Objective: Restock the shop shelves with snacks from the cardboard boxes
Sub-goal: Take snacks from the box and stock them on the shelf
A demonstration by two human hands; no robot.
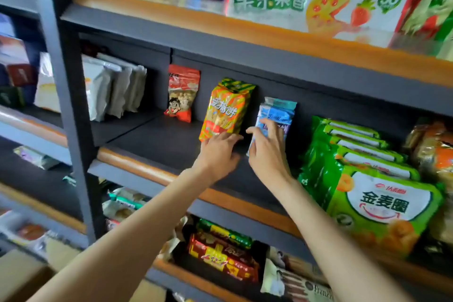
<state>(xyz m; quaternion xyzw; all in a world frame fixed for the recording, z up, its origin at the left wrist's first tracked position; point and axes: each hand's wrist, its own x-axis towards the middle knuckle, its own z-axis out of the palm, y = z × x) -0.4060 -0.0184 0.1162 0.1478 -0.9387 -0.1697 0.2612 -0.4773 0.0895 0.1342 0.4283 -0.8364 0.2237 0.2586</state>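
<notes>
1. Left hand (220, 152) reaching onto the middle shelf (157, 137), fingers fairly straight against the foot of the orange-and-green snack pack (226, 110), steadying it upright rather than wrapped round it.
2. Right hand (266, 147) just beside, fingers curled round the lower half of the pale blue snack pack (277, 113), holding it upright near the shelf's back wall.
3. Further left on the same shelf: a row of white pouches (115, 86) and one red peanut bag (182, 93), with bare dark board between them and the two packs in hand.
4. To the right, a full file of green biscuit bags (367, 179), running front to back.
5. Progress, as a judgement: partly done. Right section filled, left-centre section thin, only single packs standing there.
6. Still to do: let go of both packs, fetch more from the cardboard box (22, 274) at lower left, fill the open stretch.
</notes>
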